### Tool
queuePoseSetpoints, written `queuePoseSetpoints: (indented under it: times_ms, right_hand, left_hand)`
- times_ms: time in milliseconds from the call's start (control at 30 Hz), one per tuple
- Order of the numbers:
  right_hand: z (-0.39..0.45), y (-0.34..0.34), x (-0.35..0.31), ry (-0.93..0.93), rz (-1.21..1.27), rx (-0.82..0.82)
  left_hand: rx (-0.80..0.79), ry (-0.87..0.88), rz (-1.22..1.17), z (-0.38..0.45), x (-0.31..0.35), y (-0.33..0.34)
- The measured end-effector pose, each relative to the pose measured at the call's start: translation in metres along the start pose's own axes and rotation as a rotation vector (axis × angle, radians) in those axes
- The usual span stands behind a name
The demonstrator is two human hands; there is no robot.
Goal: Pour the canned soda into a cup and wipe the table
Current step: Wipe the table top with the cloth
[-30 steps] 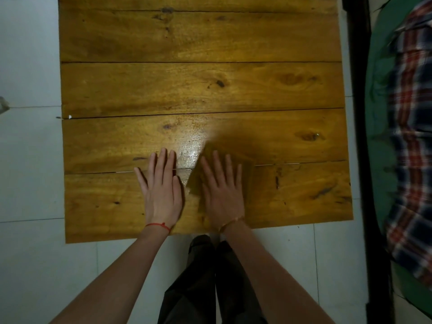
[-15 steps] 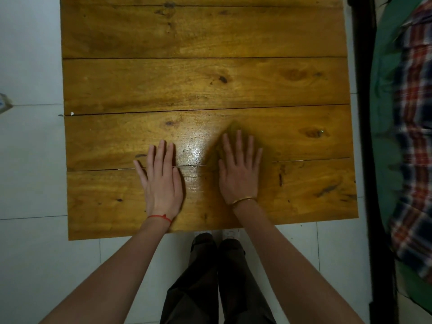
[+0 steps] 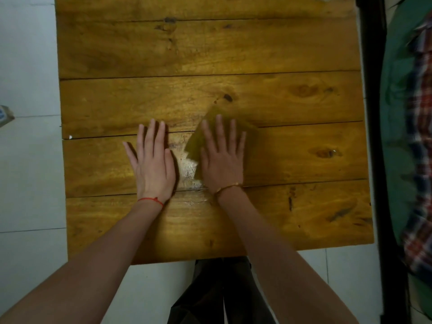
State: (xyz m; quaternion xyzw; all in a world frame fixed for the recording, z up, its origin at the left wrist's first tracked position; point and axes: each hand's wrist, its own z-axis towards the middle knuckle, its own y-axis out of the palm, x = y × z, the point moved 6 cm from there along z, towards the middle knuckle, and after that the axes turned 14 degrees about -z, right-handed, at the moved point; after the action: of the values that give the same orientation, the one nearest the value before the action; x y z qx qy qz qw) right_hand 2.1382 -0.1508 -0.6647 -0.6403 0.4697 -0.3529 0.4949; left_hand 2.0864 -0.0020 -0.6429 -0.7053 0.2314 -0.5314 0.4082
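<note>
Nearest me, dark trousers [image 3: 217, 298] show below the wooden table's [image 3: 304, 218] front edge. My left hand [image 3: 153, 164] lies flat on the boards, fingers straight, holding nothing. Just beside it my right hand [image 3: 222, 160] presses flat on a yellow-green cloth [image 3: 198, 139], fingers straight; the cloth pokes out leftward and beyond the fingertips. A wet sheen [image 3: 188, 169] glistens between the hands.

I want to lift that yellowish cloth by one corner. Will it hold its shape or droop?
The thin yellowish cloth lies flat under the open right hand, so it probably droops. Beside it the wooden table shines wet, so it may be damp and cling.
</note>
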Motion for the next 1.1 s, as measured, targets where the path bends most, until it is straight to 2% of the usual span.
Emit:
queuePoseSetpoints:
  times_ms: [100, 167, 333, 467, 567, 700, 767, 833, 967, 1100]
  right_hand:
    - [-0.027, 0.002, -0.023, -0.278, -0.040, -0.016]
    - [-0.022, 0.001, -0.010, -0.313, -0.042, 0.000]
    - [0.047, -0.010, 0.042, 0.003, -0.028, 0.063]
    - [0.112, -0.024, 0.038, 0.147, -0.019, 0.070]
    - [0.133, -0.030, 0.012, 0.134, -0.021, 0.084]
    - [0.110, -0.029, -0.008, -0.077, -0.050, 0.082]
    - [0.087, -0.026, -0.004, -0.173, -0.082, 0.064]
    - [0.072, -0.024, 0.014, -0.192, -0.109, 0.047]
    - [0.085, -0.025, 0.061, -0.050, -0.127, 0.030]
    - [0.122, -0.033, 0.062, 0.177, -0.059, 0.045]
  left_hand:
    - [0.000, -0.019, 0.029, 0.019, -0.005, -0.005]
    - [-0.017, -0.001, 0.044, 0.029, -0.003, -0.003]
    - [-0.054, 0.039, 0.077, 0.056, 0.000, 0.006]
    - [-0.077, 0.042, 0.133, 0.064, -0.005, 0.012]
    - [-0.078, 0.035, 0.146, 0.065, -0.005, 0.013]
    - [-0.099, 0.033, 0.145, 0.066, -0.006, 0.012]
    - [-0.109, 0.023, 0.152, 0.067, -0.006, 0.011]
    - [-0.120, 0.021, 0.154, 0.067, -0.005, 0.011]
    - [-0.124, 0.018, 0.155, 0.067, -0.005, 0.011]
    - [-0.124, 0.021, 0.165, 0.066, -0.005, 0.012]
